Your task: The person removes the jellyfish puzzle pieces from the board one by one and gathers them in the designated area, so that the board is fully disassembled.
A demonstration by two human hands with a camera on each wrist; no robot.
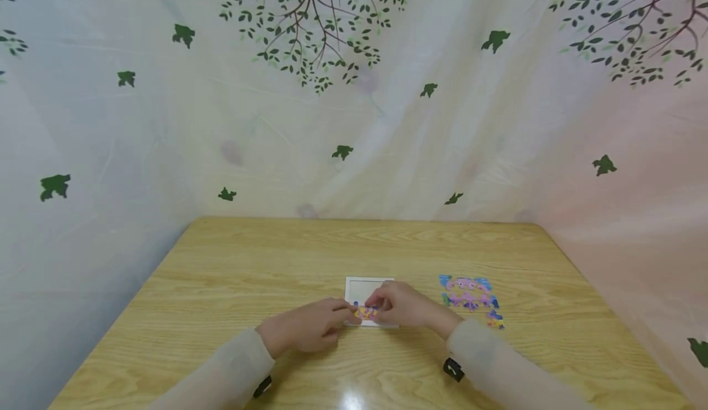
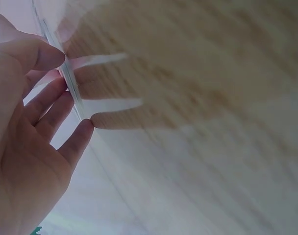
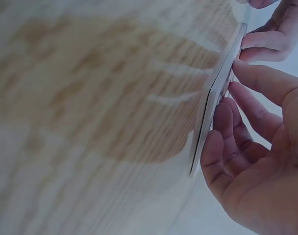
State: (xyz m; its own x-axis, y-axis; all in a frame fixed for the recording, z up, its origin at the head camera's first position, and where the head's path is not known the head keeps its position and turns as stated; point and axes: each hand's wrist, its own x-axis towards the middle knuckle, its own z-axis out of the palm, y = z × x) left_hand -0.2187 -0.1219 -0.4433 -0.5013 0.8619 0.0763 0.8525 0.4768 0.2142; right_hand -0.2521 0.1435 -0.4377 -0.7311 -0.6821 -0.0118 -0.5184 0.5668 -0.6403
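Note:
A white-rimmed puzzle tray (image 1: 359, 279) lies on the table, with a strip of yellow and pink puzzle pieces (image 1: 366, 313) along its near side. My left hand (image 1: 318, 325) reaches in from the left, fingers extended, fingertips touching the tray's left edge and the end of the strip. In the left wrist view, the left thumb and fingertips meet the thin tray edge (image 2: 73, 90). From the right, my right hand (image 1: 406, 304) bends over the tray and pinches at a puzzle piece in the strip with thumb and index finger; the fingertips partly hide it. Its other fingers curl beside the tray (image 3: 215, 93).
To the tray's right lies a partly joined pink and blue puzzle picture (image 1: 470, 292), with a few loose-looking pieces (image 1: 495, 319) at its near corner. The wooden table (image 1: 265, 250) meets a leaf-patterned curtain (image 1: 287, 170) at its back and sides.

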